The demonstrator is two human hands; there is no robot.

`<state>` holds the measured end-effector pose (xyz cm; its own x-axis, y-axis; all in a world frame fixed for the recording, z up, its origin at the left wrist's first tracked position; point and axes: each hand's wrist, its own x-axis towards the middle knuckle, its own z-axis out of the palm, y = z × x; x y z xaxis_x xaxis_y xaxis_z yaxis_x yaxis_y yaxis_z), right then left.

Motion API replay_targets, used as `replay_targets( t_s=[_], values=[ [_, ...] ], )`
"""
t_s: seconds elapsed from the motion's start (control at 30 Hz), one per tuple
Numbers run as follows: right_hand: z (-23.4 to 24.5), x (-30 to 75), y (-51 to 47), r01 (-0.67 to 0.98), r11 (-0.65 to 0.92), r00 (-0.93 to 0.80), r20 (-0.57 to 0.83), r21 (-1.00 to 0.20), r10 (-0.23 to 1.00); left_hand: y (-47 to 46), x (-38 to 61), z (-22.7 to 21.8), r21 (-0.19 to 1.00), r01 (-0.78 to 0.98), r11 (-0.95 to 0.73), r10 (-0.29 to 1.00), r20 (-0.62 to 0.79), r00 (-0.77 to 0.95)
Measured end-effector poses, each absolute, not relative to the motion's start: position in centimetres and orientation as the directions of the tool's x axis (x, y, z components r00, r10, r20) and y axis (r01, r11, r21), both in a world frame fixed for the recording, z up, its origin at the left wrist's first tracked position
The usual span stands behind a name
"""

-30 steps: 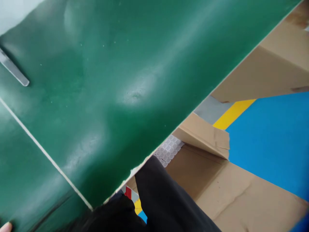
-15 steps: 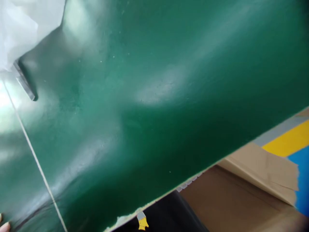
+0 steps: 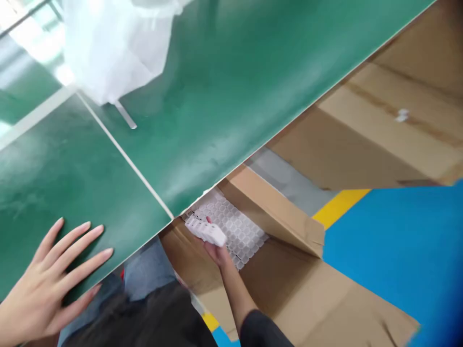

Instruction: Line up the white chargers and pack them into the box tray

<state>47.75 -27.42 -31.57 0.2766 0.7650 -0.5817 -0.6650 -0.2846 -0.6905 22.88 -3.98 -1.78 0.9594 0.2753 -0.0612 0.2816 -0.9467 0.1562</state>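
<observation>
My left hand lies flat on the green tabletop near its front edge, fingers spread, with nothing in it. Below the tabletop, my right hand reaches into an open cardboard box. Its fingers are wrapped round a white ridged block, which looks like several small white pieces in a row. Just beyond this hand, many small whitish pieces lie in tight rows inside the box. The table edge hides part of those rows.
A white plastic bag rests on the tabletop, with a flat grey strip sticking out under it. More cardboard stands to the right, bearing a small white item. The floor is blue with a yellow line.
The view has swung down and right, showing the box and more floor. My left hand, barely visible at the corner before, now shows fully on the table; my right hand with the white block has come into view.
</observation>
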Motion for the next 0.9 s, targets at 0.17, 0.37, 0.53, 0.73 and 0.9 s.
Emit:
replay_targets(
  t_s=[0.17, 0.37, 0.53, 0.73, 0.9],
  values=[
    [-21.3, 45.8, -27.3, -0.788, -0.091, 0.228, -0.426, -0.609, 0.875, -3.9, 23.4, -3.0, 0.115, 0.213, -0.970, 0.214, -0.003, 0.977],
    [-12.1, 38.5, -22.4, -0.787, -0.139, 0.049, -0.286, -0.601, 0.957, -7.2, 20.3, -1.6, 0.377, 0.157, -0.913, 0.243, 0.193, 0.951],
    [-8.4, 29.7, -17.6, -0.641, -0.265, -0.091, -0.271, -0.720, 0.958, -8.8, 12.8, 0.5, 0.413, 0.130, -0.901, 0.296, 0.370, 0.881],
    [-5.6, 20.1, -10.6, -0.561, -0.321, -0.361, -0.123, -0.763, 0.924, -5.2, 2.3, 0.4, 0.374, 0.389, -0.842, 0.527, 0.413, 0.743],
    [-4.9, 17.6, -4.3, -0.380, -0.353, -0.447, -0.164, -0.855, 0.879, -0.7, -4.3, -0.4, 0.471, 0.585, -0.660, 0.746, 0.316, 0.586]
  ],
)
